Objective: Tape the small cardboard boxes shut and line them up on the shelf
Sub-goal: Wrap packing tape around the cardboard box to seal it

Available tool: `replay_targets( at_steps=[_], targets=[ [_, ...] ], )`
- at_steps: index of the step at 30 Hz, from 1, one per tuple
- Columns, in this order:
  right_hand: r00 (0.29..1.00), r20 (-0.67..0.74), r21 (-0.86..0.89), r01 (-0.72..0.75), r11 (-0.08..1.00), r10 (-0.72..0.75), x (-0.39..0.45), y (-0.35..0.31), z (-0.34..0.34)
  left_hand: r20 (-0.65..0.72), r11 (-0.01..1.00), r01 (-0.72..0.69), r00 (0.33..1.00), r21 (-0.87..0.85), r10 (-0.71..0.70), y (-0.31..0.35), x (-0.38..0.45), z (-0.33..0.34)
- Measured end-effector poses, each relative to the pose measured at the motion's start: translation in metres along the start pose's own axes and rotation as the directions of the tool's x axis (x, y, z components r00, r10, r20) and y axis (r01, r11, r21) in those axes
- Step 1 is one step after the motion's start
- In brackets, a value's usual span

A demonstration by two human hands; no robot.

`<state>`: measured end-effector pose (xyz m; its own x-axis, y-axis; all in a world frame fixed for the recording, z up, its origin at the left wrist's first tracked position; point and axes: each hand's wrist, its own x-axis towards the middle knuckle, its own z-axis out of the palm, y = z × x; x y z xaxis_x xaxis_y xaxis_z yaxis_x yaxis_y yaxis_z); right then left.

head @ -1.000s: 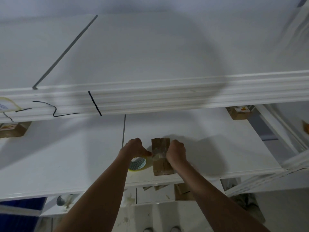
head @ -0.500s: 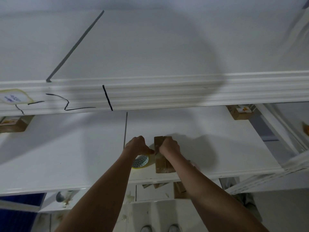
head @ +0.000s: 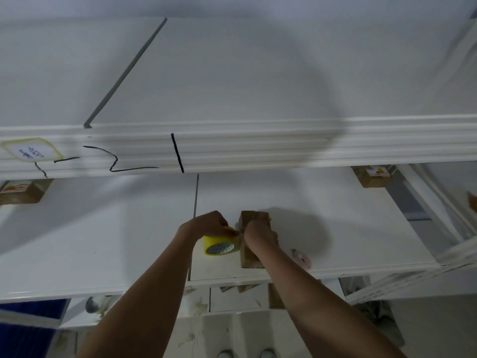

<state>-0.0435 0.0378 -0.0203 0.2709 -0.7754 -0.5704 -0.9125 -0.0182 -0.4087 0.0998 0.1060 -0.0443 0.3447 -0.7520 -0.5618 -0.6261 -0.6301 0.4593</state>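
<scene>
A: Small brown cardboard box [head: 251,257], oblong, resting on the white shelf board [head: 348,244] near its front edge. The far end shows two flaps meeting at a seam; whether that seam is taped I cannot tell.

B: Hands?

A: The right hand [head: 260,235] lies over the top of the box, fingers curled down and pressing on it. The left hand [head: 206,224] has its fingers closed around a yellow roll of clear tape [head: 220,245] held just beside the box, core facing the camera — the two hands nearly touch at the box's left edge.

B: Anything else on that board?

A: A small pale pink object [head: 300,259] to the right of the box, too blurred to name. Two more brown cardboard boxes sit far back, half under the shelf above: one at the left [head: 22,191], one at the right [head: 374,177], each with a white label carrying an orange mark — unreadable.

B: Surroundings?

A: White shelving throughout, with a ribbed front rail on the upper shelf [head: 284,146]. Black marker lines run across that rail, and a yellow-edged hexagonal sticker [head: 32,152] at its left bears blue handwriting I cannot read. Below, a pale scuffed floor [head: 206,337] and the toes of white shoes [head: 245,353].
</scene>
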Motion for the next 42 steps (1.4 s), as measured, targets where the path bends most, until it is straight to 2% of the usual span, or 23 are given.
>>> replay_targets(
  at_steps=[1, 2, 3, 6, 12, 18, 28, 31, 33, 36, 38, 42],
  targets=[
    [0.998, -0.039, 0.014, 0.051, 0.999, -0.051, 0.003, 0.001, 0.005, 0.017, 1.000, -0.022, 1.000, 0.017, 0.021, -0.002, -0.001, -0.004],
    [0.999, -0.027, 0.014, 0.041, 0.999, -0.041, 0.001, -0.001, 0.004, 0.031, 0.999, -0.033, 0.999, 0.023, 0.032, -0.005, -0.002, -0.007],
    [1.000, -0.008, -0.003, -0.017, 1.000, 0.017, -0.001, -0.002, 0.002, 0.036, 0.999, -0.038, 0.999, 0.020, 0.038, -0.007, -0.003, -0.010],
    [0.988, 0.023, 0.118, -0.157, 0.980, 0.156, -0.002, -0.011, 0.003, 0.021, 1.000, -0.018, 1.000, 0.021, 0.017, -0.014, -0.002, -0.012],
    [0.984, 0.017, 0.021, -0.178, 0.984, 0.177, 0.011, -0.010, 0.014, -0.036, 0.997, 0.074, 0.997, 0.003, -0.074, -0.018, 0.003, -0.010],
    [0.997, -0.004, 0.011, -0.083, 0.996, 0.083, 0.004, -0.007, 0.012, -0.047, 0.997, 0.080, 0.996, 0.019, -0.079, -0.017, 0.000, -0.010],
    [0.988, -0.070, 0.106, -0.127, 0.986, 0.134, 0.014, -0.010, 0.026, -0.091, 0.995, 0.101, 0.991, 0.025, -0.099, -0.012, -0.003, -0.008],
    [0.994, -0.093, 0.061, -0.052, 0.997, 0.057, 0.031, -0.008, 0.036, -0.103, 0.994, 0.102, 0.990, 0.039, -0.097, -0.008, -0.004, -0.006],
    [0.991, -0.102, 0.056, -0.082, 0.995, 0.087, 0.033, -0.009, 0.035, -0.105, 0.994, 0.104, 0.989, 0.039, -0.099, -0.007, -0.005, -0.006],
    [0.995, -0.103, -0.012, -0.015, 1.000, 0.013, 0.025, -0.012, 0.031, -0.106, 0.993, 0.112, 0.989, 0.041, -0.107, -0.005, -0.006, -0.005],
    [0.995, -0.101, -0.072, -0.028, 0.997, 0.020, 0.018, -0.012, 0.023, -0.105, 0.993, 0.112, 0.989, 0.047, -0.107, -0.004, -0.005, -0.005],
    [0.994, -0.111, -0.056, -0.008, 0.998, 0.001, 0.012, -0.010, 0.011, -0.132, 0.991, 0.105, 0.987, 0.079, -0.094, 0.000, -0.003, -0.006]
  ],
)
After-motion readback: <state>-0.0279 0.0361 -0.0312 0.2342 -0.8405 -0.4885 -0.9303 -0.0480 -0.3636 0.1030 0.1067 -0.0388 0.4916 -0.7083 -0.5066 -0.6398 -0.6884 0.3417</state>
